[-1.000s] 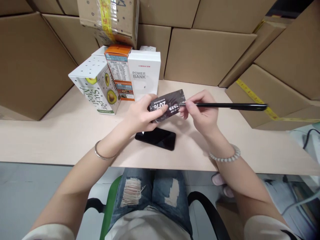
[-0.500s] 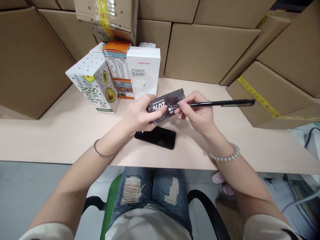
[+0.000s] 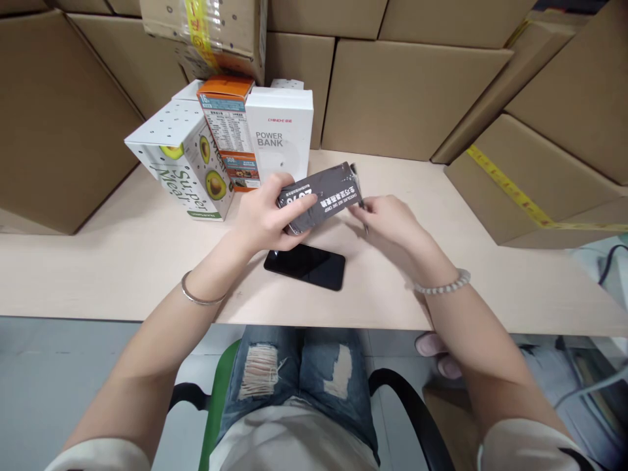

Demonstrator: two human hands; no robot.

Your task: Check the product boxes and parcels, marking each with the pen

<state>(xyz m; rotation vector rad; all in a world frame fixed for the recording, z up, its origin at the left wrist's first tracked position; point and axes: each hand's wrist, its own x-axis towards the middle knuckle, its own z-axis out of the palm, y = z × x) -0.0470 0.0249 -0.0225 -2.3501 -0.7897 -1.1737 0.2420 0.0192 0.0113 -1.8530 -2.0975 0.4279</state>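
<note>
My left hand (image 3: 267,212) is closed around a dark brown chocolate oat crisp box (image 3: 338,190) with white lettering and a shiny wrap, thumb on its printed face. The box is held tilted above the desk. At its right end my right hand (image 3: 390,219) pinches a slim black pen-like tool (image 3: 366,227). Only short pieces of the tool show beside the fingers and along the box's end; whether it touches the box I cannot tell. Below the box a black phone (image 3: 307,267) lies flat on the desk.
A white power bank box (image 3: 282,137), an orange-topped carton (image 3: 228,124) and a white avocado-print meal box (image 3: 181,163) stand at the back left. Large cardboard boxes (image 3: 412,98) wall in the back and sides. The desk's front edge (image 3: 318,326) runs above my lap.
My right hand has swung the black tool from lying level, pointing right, to a steep angle at the box's end. My left hand has shifted slightly left, and more of the box's face shows.
</note>
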